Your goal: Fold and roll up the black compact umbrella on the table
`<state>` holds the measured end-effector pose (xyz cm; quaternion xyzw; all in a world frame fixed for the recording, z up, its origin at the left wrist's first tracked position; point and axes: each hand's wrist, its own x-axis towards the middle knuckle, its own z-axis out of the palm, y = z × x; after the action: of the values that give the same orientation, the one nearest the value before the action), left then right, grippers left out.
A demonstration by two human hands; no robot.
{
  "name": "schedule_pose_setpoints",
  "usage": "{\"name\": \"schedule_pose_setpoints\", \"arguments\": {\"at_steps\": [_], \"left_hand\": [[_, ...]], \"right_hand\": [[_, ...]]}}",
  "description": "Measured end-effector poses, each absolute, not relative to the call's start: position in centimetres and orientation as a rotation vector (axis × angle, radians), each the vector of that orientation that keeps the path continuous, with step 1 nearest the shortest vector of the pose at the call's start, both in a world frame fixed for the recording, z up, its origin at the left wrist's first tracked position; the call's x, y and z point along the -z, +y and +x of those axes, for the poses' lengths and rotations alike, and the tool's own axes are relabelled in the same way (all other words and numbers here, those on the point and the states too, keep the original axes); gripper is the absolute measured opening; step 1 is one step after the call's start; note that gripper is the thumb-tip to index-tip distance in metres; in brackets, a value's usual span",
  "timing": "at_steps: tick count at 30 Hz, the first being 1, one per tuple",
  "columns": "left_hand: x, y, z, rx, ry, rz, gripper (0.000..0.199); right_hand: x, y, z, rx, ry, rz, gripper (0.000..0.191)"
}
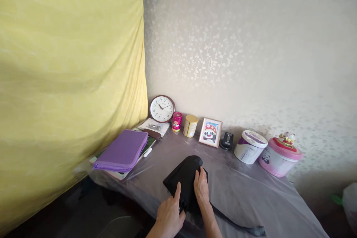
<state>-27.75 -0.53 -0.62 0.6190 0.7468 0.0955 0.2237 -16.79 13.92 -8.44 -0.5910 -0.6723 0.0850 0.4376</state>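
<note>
A black cloth item (pixel 185 173) lies on the grey-covered table, its rounded end toward the wall. A dark strap trails from it to the lower right. My left hand (pixel 169 212) is at its near left edge, index finger stretched out over the cloth and thumb apart, near a small ring-like part. Flat along the right side of the cloth rests my right hand (pixel 201 186), its fingers extended toward the rounded end.
On the table (pixel 240 197), a purple zip case (pixel 122 150) lies left on books. Along the wall stand a clock (pixel 162 108), a pink can (pixel 177 121), a yellow can (pixel 190 126), a panda picture frame (pixel 210 132), a black device (pixel 227 141) and two tubs. A yellow curtain hangs left.
</note>
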Motion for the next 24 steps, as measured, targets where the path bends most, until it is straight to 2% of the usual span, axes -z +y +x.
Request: {"name": "schedule_pose_setpoints", "arguments": {"at_steps": [7, 14, 18, 24], "left_hand": [[1.0, -1.8, -25.8, -0.19, 2.043, 1.689, 0.081], [1.3, -3.1, -25.0, -0.165, 1.962, 1.645, 0.082], [2.5, -3.1, -26.4, -0.38, 1.854, 1.632, 0.081], [5.5, -4.5, -29.5, -0.891, 1.316, 1.332, 0.091]], "right_hand": [[6.8, 12.0, -17.4, -0.207, -1.794, -1.527, 0.049], [4.5, 9.7, -19.6, -0.315, -1.782, -1.816, 0.061], [4.7, 9.7, -19.6, -0.292, -1.8, -1.778, 0.062], [5.9, 10.1, -19.4, -0.256, -1.758, -1.711, 0.061]]}}
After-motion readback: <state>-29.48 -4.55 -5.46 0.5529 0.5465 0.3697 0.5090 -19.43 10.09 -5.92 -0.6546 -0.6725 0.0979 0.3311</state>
